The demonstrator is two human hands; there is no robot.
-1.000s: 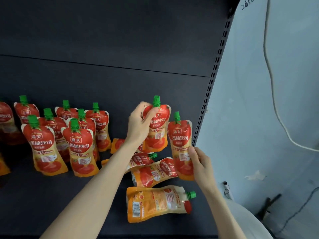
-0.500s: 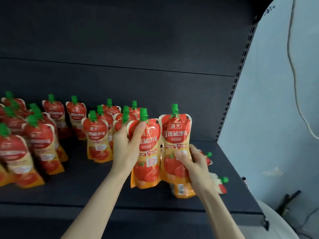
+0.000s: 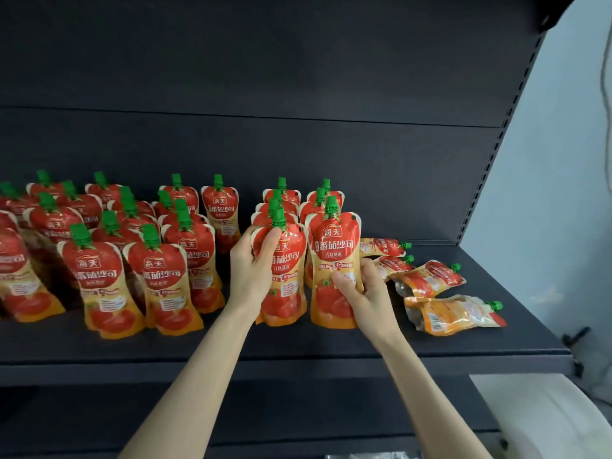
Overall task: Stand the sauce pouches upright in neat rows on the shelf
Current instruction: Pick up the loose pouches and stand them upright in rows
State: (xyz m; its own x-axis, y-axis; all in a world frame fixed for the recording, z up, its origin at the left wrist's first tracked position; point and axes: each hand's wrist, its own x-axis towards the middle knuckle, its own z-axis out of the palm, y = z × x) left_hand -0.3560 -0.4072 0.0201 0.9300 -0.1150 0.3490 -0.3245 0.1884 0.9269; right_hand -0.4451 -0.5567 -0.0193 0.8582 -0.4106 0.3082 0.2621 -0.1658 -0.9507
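Red and orange tomato sauce pouches with green caps stand in rows on the dark shelf (image 3: 298,346). My left hand (image 3: 253,266) grips the upper part of one upright pouch (image 3: 284,293) at the front of a row. My right hand (image 3: 361,293) holds the neighbouring upright pouch (image 3: 332,250) around its middle. Both pouches rest with their bases on the shelf, side by side. Behind them stand more pouches (image 3: 281,197) in two short rows. Several pouches (image 3: 427,279) lie flat to the right of my right hand.
A large block of upright pouches (image 3: 139,260) fills the shelf's left half. The slotted upright post (image 3: 496,154) and a pale wall (image 3: 563,193) bound the shelf on the right. A white object (image 3: 546,419) sits below right.
The view has shifted and widened leftward. Both held pouches have come down and now stand at the front of the two short rows, farther from the lying pouches.
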